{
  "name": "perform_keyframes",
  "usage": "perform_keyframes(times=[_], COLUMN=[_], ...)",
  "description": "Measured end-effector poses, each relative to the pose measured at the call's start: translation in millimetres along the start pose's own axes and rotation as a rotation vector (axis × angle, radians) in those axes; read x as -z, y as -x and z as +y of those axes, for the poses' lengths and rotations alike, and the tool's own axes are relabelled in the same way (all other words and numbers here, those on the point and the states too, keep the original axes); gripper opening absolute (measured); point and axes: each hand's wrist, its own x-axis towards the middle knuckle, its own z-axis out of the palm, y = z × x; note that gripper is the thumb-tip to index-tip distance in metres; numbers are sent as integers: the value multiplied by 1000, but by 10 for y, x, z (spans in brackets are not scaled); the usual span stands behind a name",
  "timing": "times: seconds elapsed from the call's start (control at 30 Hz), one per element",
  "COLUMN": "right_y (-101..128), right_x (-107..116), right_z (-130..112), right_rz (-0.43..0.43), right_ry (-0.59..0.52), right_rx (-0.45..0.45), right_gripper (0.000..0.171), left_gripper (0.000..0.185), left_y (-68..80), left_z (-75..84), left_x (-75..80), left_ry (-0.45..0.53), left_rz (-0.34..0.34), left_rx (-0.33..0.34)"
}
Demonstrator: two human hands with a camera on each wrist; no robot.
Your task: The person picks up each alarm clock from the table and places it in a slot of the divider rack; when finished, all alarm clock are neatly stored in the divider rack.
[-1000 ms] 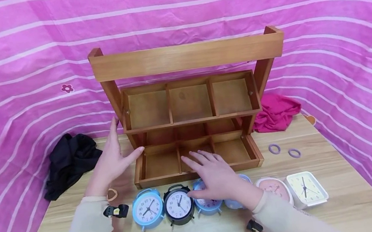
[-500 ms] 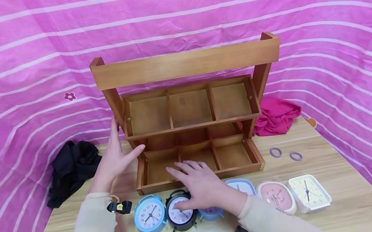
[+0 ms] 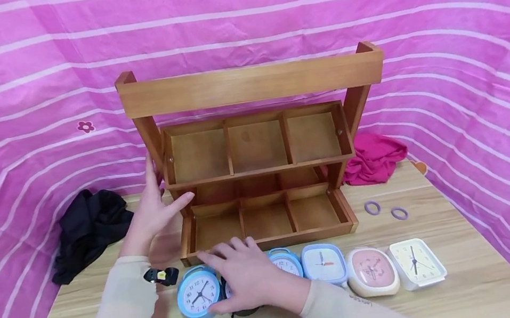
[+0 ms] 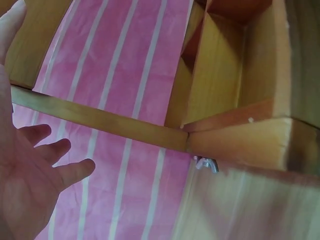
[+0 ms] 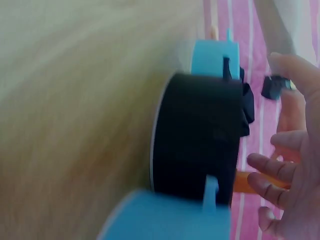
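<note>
Black clock (image 3: 240, 305) now sits under spread, loosely bent fingers (image 3: 221, 251): the right hand (image 3: 244, 278) has slid left off the blue clock (image 3: 286, 262), hiding the black dial, which stands upright facing us. Left hand (image 3: 152, 210), fingers straight, stays against the wooden rack (image 3: 249, 82).

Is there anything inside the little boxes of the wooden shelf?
Empty. In the head view all six compartments of the wooden shelf show only bare wood, and the clocks stand in a row on the table before it.
</note>
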Motion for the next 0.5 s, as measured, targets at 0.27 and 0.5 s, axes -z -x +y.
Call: perform_keyframes(times=[0.27, 0.5], right_y=[-99, -169], right_x=[-138, -203], right_z=[-167, -262], right_rz=[-48, -80], right_ry=[33, 64], right_rx=[-22, -34], right_gripper=[104, 106], left_gripper=[121, 119], left_y=[-76, -109], left_z=[83, 136], left_x=[24, 33], left_ry=[-2, -23], left_rz=[0, -13], left_rx=[-2, 29])
